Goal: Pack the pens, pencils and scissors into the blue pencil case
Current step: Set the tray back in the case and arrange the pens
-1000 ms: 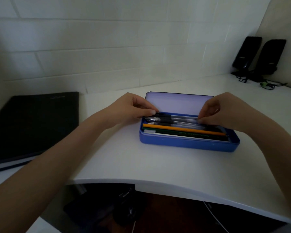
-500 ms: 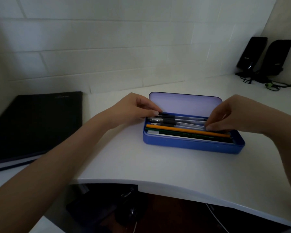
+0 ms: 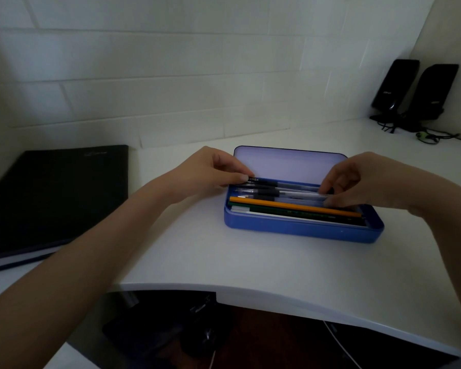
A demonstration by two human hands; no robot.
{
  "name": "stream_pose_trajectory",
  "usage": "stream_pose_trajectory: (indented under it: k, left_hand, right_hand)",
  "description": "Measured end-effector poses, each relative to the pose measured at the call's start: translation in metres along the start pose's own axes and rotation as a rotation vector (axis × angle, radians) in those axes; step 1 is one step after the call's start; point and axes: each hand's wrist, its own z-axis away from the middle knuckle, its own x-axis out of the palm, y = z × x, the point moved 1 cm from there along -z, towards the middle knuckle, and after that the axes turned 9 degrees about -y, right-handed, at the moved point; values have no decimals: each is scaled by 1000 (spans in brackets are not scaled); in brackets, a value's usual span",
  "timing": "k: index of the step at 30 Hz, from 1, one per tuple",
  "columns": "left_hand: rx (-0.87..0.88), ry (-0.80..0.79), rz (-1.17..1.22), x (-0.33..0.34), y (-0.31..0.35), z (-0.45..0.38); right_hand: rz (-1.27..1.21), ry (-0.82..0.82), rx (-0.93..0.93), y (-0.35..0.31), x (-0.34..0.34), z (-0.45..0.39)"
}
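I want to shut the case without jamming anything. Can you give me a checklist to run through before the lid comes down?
1. Lid fully open, upright behind the tray: ok.
2. Orange pencil and green pencil lying flat inside the blue pencil case: ok.
3. Pens settled: not ok; left hand pinches one end, right hand holds the other.
4. Scissors packed: cannot tell; none visible.
5. Hands clear of the lid's path: not ok.
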Motion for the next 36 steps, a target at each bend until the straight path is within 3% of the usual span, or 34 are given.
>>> stream_pose_trajectory:
  k: [10,14,20,27,36]
  left_hand:
    - [4,-4,-18,0,1,0]
    - [3,-2,-27,0,1,1]
    - [22,56,-183,-5,3,4]
    - [19,98,-294,-19,4,8]
    - [-5,55,-364,-15,4,8]
  right_hand:
    - [-11,5,20,-5,2,5]
    - [132,10,-38,-5,3,5]
    - [162,22,-54,-5,5,2]
    - [121,30,-78,-5,5,0]
    - [-161,-5,9,1,0,0]
